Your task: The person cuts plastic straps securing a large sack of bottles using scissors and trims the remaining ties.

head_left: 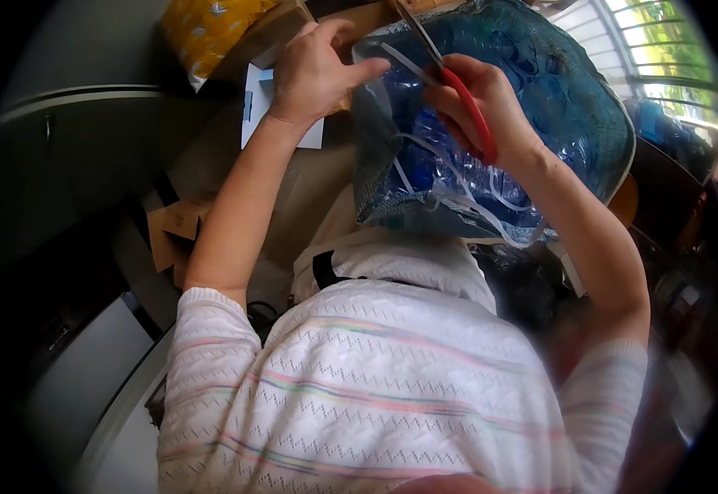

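Red-handled scissors (478, 115) are in my right hand (486, 103), their metal blades pointing up and to the left. A white strip (404, 62) runs up beside the blades from the same hand. My left hand (316, 74) is at the upper left edge of a large blue-green mesh bag (614, 140), thumb stretched toward the strip and fingers apart, with nothing seen in it. Clear plastic bottles (532, 74) fill the bag. Loose white straps (499, 226) hang over its near edge, below my right hand.
A yellow patterned package (211, 33) lies at the upper left, near a white box (309, 136). Opened brown cardboard (169, 235) is further down on the left. A barred window (663, 49) is at the upper right. Black plastic (519, 284) lies below the bag.
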Action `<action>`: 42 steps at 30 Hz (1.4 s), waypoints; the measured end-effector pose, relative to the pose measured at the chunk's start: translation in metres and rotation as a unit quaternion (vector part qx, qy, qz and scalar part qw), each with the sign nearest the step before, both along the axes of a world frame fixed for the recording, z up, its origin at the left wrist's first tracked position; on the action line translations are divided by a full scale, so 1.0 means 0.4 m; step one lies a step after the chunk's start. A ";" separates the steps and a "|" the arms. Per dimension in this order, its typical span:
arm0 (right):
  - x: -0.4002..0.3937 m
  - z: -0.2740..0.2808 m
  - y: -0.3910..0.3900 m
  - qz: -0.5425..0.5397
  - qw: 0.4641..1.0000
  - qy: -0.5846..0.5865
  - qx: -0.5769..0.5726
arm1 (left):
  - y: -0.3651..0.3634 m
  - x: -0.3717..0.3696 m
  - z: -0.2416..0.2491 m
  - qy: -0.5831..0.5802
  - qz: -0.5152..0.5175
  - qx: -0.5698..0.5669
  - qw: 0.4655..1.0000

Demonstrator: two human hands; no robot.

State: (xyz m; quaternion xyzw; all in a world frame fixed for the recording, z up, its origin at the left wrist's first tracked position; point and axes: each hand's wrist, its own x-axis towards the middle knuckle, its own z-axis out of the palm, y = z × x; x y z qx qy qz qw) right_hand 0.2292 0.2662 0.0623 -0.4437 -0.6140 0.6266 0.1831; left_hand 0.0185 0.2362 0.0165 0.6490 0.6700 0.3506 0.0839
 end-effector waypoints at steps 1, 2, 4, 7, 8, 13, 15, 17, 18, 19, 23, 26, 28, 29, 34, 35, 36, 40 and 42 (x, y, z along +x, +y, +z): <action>-0.004 -0.015 0.003 0.009 0.999 -0.022 0.036 | 0.009 -0.009 -0.017 -0.013 -0.007 -0.048 0.999; -0.008 -0.012 0.009 0.022 0.999 -0.030 0.018 | 0.018 -0.019 -0.031 -0.027 -0.013 -0.096 0.995; -0.024 -0.014 0.021 0.037 0.996 -0.068 0.047 | 0.032 -0.036 -0.046 -0.093 -0.026 -0.159 0.983; -0.040 -0.027 0.037 0.061 0.985 -0.129 0.101 | 0.040 -0.059 -0.053 -0.295 -0.018 -0.230 0.927; -0.044 -0.040 0.050 0.073 0.979 -0.150 0.120 | 0.041 -0.063 -0.057 -0.351 -0.028 -0.248 0.902; -0.067 -0.062 0.076 0.085 0.971 -0.179 0.138 | 0.045 -0.083 -0.073 -0.456 -0.054 -0.286 0.841; -0.073 -0.062 0.088 0.091 0.970 -0.193 0.115 | 0.044 -0.082 -0.078 -0.467 -0.063 -0.290 0.833; -0.082 -0.055 0.088 0.090 0.975 -0.179 0.096 | 0.044 -0.080 -0.083 -0.477 -0.077 -0.283 0.828; -0.086 -0.054 0.087 0.089 0.977 -0.172 0.087 | 0.043 -0.080 -0.083 -0.475 -0.081 -0.283 0.829; -0.086 -0.056 0.086 0.088 0.979 -0.165 0.078 | 0.044 -0.081 -0.081 -0.474 -0.084 -0.283 0.830; -0.086 -0.059 0.084 0.082 0.985 -0.143 0.057 | 0.040 -0.073 -0.074 -0.472 -0.081 -0.274 0.834; -0.089 -0.051 0.085 0.081 0.983 -0.156 0.059 | 0.038 -0.073 -0.079 -0.475 -0.084 -0.268 0.834; -0.091 -0.048 0.085 0.082 0.980 -0.167 0.065 | 0.037 -0.072 -0.075 -0.476 -0.089 -0.264 0.834; -0.092 -0.049 0.085 0.081 0.980 -0.170 0.069 | 0.035 -0.070 -0.074 -0.476 -0.091 -0.262 0.835; -0.100 -0.064 0.093 0.094 0.972 -0.191 0.096 | 0.032 -0.070 -0.087 -0.467 -0.075 -0.230 0.851; -0.100 -0.069 0.095 0.097 0.972 -0.191 0.094 | 0.033 -0.076 -0.094 -0.469 -0.072 -0.231 0.849; -0.099 -0.071 0.095 0.099 0.972 -0.192 0.092 | 0.032 -0.075 -0.094 -0.471 -0.070 -0.229 0.849; -0.087 -0.069 0.100 0.129 0.953 -0.213 0.175 | 0.031 -0.072 -0.096 -0.488 -0.068 -0.227 0.840; -0.088 -0.068 0.100 0.134 0.953 -0.208 0.176 | 0.033 -0.073 -0.099 -0.495 -0.069 -0.225 0.836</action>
